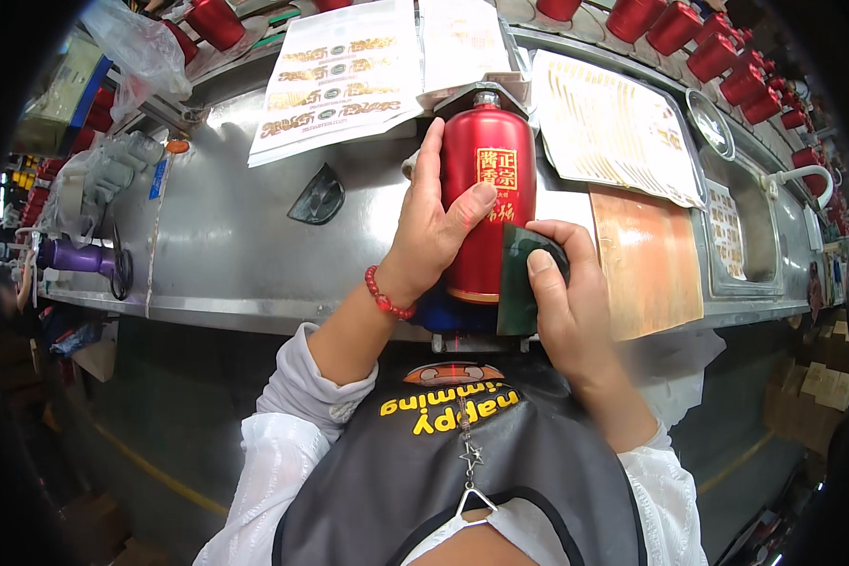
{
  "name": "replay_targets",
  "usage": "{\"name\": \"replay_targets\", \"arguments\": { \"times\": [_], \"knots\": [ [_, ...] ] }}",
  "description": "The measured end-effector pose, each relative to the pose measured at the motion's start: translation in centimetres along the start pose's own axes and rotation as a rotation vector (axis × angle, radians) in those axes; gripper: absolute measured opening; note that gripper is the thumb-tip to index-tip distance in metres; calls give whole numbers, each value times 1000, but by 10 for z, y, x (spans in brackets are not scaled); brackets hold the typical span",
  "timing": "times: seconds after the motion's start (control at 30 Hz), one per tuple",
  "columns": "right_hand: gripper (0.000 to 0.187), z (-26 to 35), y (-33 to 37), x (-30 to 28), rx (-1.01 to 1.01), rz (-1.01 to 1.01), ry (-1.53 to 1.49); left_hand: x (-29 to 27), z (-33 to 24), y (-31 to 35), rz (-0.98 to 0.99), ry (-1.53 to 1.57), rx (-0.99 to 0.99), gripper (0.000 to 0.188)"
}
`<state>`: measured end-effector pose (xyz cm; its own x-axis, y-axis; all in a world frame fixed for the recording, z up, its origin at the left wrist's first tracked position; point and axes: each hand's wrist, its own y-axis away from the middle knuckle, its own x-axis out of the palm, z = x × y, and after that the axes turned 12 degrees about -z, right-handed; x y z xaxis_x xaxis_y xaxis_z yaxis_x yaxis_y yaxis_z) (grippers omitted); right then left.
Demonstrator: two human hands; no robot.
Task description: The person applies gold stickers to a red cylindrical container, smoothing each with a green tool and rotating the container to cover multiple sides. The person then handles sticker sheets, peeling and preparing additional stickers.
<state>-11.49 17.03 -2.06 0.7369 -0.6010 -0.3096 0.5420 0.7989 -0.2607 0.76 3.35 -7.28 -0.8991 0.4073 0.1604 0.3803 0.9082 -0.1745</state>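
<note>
1. One purple cylinder [77, 257] at far left on the steel bench [226, 241], a dark cord looped at its end.
2. Dark scraper [318, 196] lying loose on the bench, well apart from either hand. Printed sheets [335, 80] just beyond it.
3. Left hand [432, 222]: I see it holding the red bottle [481, 231], fingers along the left side, thumb across the front. Red bead bracelet [385, 294] at the wrist.
4. Bottle mid-bench, neck pointing away from the person, base toward the apron [443, 481]; gold marks face me.
5. Green blade [517, 297] overlaps the bottle's lower right in my view; I cannot tell whether its edge presses.
6. Right hand [571, 288]: narrow, blade pinched between thumb and fingers.
7. Strip sheet [618, 123] right of the bottle, partly over a wood-toned board [649, 269].
8. Sink [767, 275] at far right, beneath a pale tap [809, 173].
</note>
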Motion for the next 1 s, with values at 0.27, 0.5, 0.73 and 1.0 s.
{"name": "replay_targets", "arguments": {
  "times": [0.27, 0.5, 0.73, 1.0],
  "knots": [
    [24, -1, -7, -7, -151, -1, 45, 1, 9, 1, -43, 4, 35, 90],
    [18, 15, -117, -13, -607, 386, 252, 0, 13, -1, -18, 1, 24, 87],
    [20, 8, -128, -6, -848, 233, 335, -3, 4, -5, -16, 141, -67, 88],
    [32, -13, -86, -22, -952, 114, 283, 4, -1, -18, -74, 299, -227, 71]
  ]
}}
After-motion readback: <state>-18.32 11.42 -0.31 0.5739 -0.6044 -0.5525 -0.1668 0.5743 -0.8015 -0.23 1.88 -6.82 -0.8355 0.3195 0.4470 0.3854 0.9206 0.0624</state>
